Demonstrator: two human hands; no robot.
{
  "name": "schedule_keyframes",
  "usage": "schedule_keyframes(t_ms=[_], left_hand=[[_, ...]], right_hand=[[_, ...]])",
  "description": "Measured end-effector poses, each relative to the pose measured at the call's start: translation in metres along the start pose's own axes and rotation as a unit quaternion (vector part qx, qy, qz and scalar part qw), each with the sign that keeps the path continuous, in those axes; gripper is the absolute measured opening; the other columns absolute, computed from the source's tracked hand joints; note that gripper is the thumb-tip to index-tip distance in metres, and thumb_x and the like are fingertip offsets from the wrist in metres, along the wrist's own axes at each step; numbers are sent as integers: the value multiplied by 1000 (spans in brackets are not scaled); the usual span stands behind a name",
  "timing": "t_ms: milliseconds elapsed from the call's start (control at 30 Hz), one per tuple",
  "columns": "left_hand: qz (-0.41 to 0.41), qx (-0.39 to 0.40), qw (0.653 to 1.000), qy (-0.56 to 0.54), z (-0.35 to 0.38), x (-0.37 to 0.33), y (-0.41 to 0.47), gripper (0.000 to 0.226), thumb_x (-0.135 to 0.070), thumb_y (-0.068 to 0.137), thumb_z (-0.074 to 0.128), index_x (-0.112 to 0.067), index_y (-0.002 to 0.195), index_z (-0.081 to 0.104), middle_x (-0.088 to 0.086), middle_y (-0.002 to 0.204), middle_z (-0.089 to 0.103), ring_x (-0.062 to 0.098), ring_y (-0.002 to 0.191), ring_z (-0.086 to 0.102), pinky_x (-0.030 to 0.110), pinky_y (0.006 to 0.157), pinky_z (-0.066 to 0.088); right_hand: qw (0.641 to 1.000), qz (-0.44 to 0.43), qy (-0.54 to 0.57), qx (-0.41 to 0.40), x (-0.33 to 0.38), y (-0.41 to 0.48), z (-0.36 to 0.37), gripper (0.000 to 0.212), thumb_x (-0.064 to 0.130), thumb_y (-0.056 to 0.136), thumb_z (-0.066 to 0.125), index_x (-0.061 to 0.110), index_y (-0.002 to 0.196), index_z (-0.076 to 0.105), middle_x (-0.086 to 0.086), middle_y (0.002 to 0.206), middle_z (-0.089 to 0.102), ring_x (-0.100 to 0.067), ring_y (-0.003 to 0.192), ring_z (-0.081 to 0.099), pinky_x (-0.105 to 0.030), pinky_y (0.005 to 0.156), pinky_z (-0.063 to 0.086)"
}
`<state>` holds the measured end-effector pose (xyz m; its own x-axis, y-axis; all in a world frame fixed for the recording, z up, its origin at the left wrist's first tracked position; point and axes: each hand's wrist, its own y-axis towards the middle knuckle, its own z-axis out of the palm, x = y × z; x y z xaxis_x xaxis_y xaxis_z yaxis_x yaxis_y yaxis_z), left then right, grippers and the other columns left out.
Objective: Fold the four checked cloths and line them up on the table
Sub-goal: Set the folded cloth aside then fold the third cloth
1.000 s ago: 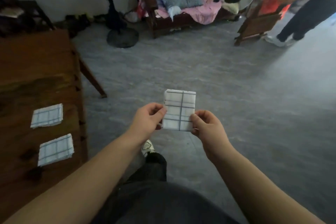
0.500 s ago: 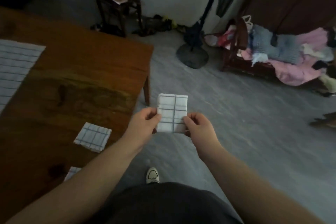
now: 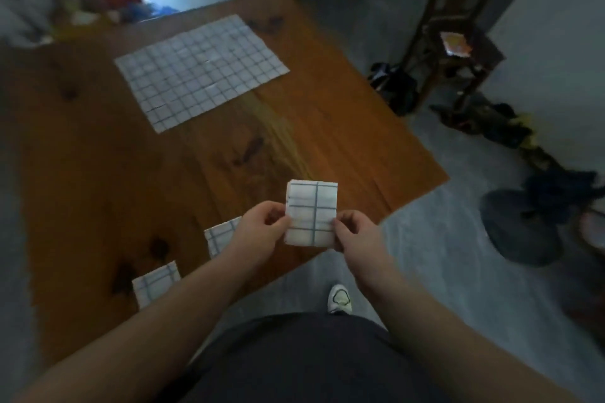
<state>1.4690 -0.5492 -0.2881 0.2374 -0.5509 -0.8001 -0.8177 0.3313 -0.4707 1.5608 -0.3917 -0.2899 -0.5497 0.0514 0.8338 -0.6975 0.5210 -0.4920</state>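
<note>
A small folded checked cloth (image 3: 311,211), white with blue lines, is held upright above the near right corner of the wooden table (image 3: 343,127). My left hand (image 3: 260,232) pinches its left edge and my right hand (image 3: 355,234) pinches its right edge. Two more folded checked cloths lie on the table near its front edge: one (image 3: 220,239) partly hidden behind my left hand, another (image 3: 155,285) partly hidden by my left forearm. A fourth checked cloth (image 3: 201,70) lies spread flat at the far side of the table.
A dark wooden chair (image 3: 458,42) with a packet on its seat stands right of the table. Shoes and dark items (image 3: 491,121) lie along the wall. A fan base (image 3: 520,229) sits on the grey floor at right. My shoe (image 3: 339,298) shows below.
My view has swung left, from the floor and sofa onto the table. The spread cloth is now in full view. Both hands still hold the folded cloth, now over the table's corner.
</note>
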Motion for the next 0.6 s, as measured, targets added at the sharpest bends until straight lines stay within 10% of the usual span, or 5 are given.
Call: schedule_keyframes(t_ms=[333,600], left_hand=[[-111,-153,978,-83,29,10,24,16,-22,97,65,-27,107,53,-4,104,65,11,94,65,29,77,58],[-132,-110,985,21,41,42,67,21,-20,95,65,-37,100,53,-8,96,62,9,84,64,28,71,60]], right_hand=[[967,-60,-146,198,15,98,-4,16,14,95,64,24,107,60,3,103,66,-14,98,65,-35,87,57],[934,-62,-258,241,0,137,22,19,16,101,56,30,113,57,3,99,64,-16,88,66,-37,76,62]])
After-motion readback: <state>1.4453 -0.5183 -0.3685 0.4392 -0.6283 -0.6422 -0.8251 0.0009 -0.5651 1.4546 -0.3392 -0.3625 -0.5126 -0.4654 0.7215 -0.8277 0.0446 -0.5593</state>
